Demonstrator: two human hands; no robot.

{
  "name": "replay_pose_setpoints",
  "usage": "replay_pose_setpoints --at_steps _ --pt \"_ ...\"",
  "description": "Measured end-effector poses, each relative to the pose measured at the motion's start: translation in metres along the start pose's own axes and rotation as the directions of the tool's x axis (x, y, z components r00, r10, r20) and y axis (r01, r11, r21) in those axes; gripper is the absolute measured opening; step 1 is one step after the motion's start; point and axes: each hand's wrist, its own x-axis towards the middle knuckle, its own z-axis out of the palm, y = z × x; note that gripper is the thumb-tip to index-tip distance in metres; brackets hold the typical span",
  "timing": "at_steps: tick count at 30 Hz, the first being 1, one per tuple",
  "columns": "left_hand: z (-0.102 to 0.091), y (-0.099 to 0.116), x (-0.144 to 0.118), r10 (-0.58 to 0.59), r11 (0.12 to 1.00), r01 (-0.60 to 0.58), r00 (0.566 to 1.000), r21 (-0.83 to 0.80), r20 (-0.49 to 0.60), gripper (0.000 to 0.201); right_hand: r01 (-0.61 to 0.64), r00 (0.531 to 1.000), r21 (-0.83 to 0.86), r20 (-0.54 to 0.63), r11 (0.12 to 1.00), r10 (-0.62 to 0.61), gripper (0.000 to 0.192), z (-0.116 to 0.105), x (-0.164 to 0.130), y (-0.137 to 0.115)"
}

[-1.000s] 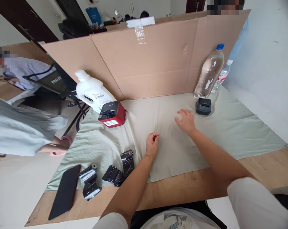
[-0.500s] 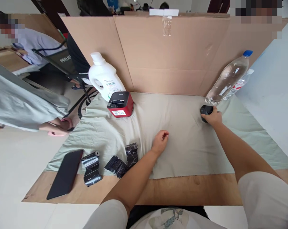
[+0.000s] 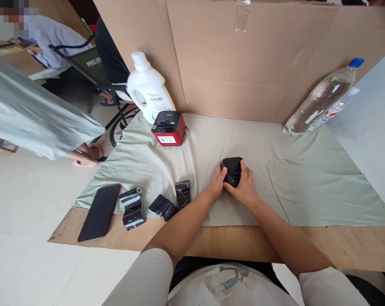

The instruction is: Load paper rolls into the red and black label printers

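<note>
A small black box-shaped device is held between both hands over the middle of the cloth. My left hand grips its left side, thumb on the front face. From the right, my right hand wraps its fingers around the other side and the lower front. The device's underside is hidden, so I cannot tell whether it rests on the cloth. Left of my forearm lie two partly unrolled rolls of glossy black strip, one roll near the phone and the other roll closer to my arm.
A black phone lies at the left front. Behind it stand a red-and-black printer and a white detergent jug. A large water bottle leans at the back right against a cardboard panel. People are at the left.
My right hand has brought the black device from the back right to the middle of the cloth. My left hand has opened from its curl and taken hold of it too. The view has tilted down.
</note>
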Motion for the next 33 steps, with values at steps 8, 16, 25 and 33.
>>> replay_pose_setpoints --at_steps 8,16,25,33 --pt "0.002 0.012 0.001 -0.081 0.983 0.098 0.991 -0.155 0.108 0.059 -0.256 0.966 0.5 0.111 0.828 0.232 0.081 -0.002 0.007 0.028" --pt "-0.012 0.01 0.01 -0.23 0.937 0.287 0.937 -0.201 0.263 0.073 -0.162 0.986 0.519 0.122 0.84 0.115 0.075 -0.004 0.008 0.034" --pt "-0.016 0.012 0.008 -0.249 0.966 0.26 0.913 0.008 0.323 0.076 -0.182 0.983 0.565 0.08 0.805 0.165 0.073 -0.003 0.005 0.03" --pt "-0.02 0.015 0.009 -0.235 0.97 0.208 0.931 0.124 0.279 0.072 -0.178 0.983 0.579 0.069 0.796 0.169 0.074 -0.003 0.002 0.025"
